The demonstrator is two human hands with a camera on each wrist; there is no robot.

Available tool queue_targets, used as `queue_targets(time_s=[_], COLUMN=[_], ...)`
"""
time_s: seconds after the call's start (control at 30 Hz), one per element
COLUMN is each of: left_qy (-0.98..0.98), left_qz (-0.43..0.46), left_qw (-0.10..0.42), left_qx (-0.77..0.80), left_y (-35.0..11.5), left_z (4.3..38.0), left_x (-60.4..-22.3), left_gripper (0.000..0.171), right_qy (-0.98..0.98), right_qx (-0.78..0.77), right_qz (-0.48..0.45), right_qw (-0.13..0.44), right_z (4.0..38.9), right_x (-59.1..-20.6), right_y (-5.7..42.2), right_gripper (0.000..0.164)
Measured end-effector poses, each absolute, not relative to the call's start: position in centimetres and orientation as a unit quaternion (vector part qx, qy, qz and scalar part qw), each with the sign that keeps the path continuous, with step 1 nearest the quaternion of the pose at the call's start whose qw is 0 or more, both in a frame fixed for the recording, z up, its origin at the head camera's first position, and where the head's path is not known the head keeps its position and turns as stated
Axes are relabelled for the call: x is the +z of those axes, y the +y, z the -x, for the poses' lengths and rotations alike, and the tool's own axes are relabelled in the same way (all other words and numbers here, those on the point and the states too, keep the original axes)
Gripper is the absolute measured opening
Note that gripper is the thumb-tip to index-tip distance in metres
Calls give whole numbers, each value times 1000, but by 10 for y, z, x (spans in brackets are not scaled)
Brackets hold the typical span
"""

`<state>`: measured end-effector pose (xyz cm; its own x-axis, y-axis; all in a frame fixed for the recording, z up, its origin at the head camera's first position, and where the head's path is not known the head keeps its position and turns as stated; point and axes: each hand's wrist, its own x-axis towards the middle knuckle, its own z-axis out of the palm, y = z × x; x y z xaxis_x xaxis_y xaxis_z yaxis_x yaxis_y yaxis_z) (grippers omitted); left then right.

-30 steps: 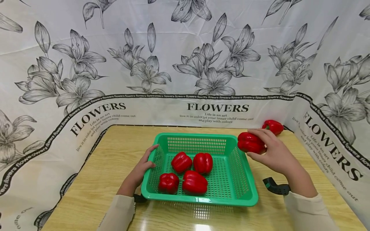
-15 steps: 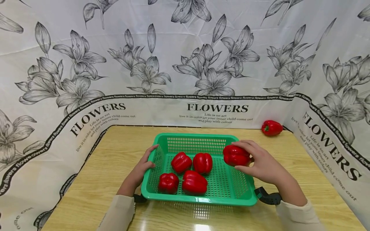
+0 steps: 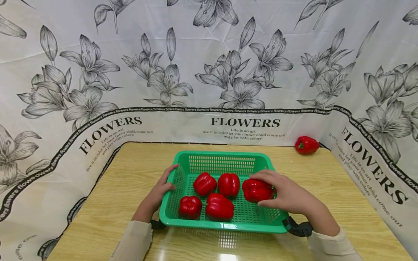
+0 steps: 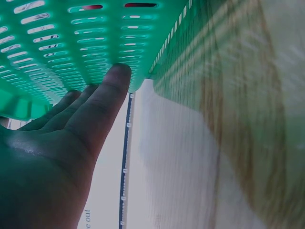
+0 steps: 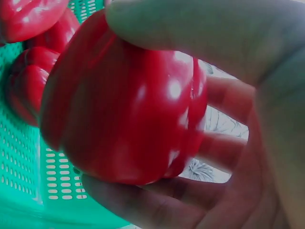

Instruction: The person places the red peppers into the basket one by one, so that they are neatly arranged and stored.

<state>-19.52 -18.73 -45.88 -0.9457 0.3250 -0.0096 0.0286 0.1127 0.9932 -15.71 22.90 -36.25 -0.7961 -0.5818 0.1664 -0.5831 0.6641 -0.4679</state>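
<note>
My right hand (image 3: 282, 192) grips a red bell pepper (image 3: 257, 190) over the right part of a green plastic basket (image 3: 225, 226). In the right wrist view the thumb lies on one side of the bell pepper (image 5: 128, 105) and the fingers on the other. Whether this pepper touches the basket's floor is hard to tell. The left hand (image 3: 161, 186) rests at the basket's left rim. Seen from the left wrist, its straight fingers (image 4: 97, 112) lie against the outer slotted wall. Several other red bell peppers (image 3: 220, 206) sit in the basket's left and middle.
Another red bell pepper (image 3: 307, 145) lies at the back right of the wooden table (image 3: 130, 170), outside the basket. A white cloth (image 3: 176, 123) printed with flowers surrounds the table at the back and sides.
From beyond the basket's right rim, my right hand has carried the bell pepper left and down into the basket. The back-right pepper has come fully into sight. My left hand stays put.
</note>
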Motion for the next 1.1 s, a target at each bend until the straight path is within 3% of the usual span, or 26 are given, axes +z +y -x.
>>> queue_targets(time_s=[0.37, 1.1], left_qy=[742, 735], left_qz=[-115, -124], left_qw=[116, 114], left_qx=[651, 657], left_y=[-187, -188], left_z=[196, 195], left_x=[-458, -458], left_gripper=[75, 77], right_qy=[-912, -925], right_qx=[234, 155], right_qz=[-325, -318], right_qw=[-84, -142], right_z=[154, 153], right_x=[-362, -356], right_y=[223, 200], right_gripper=[66, 61])
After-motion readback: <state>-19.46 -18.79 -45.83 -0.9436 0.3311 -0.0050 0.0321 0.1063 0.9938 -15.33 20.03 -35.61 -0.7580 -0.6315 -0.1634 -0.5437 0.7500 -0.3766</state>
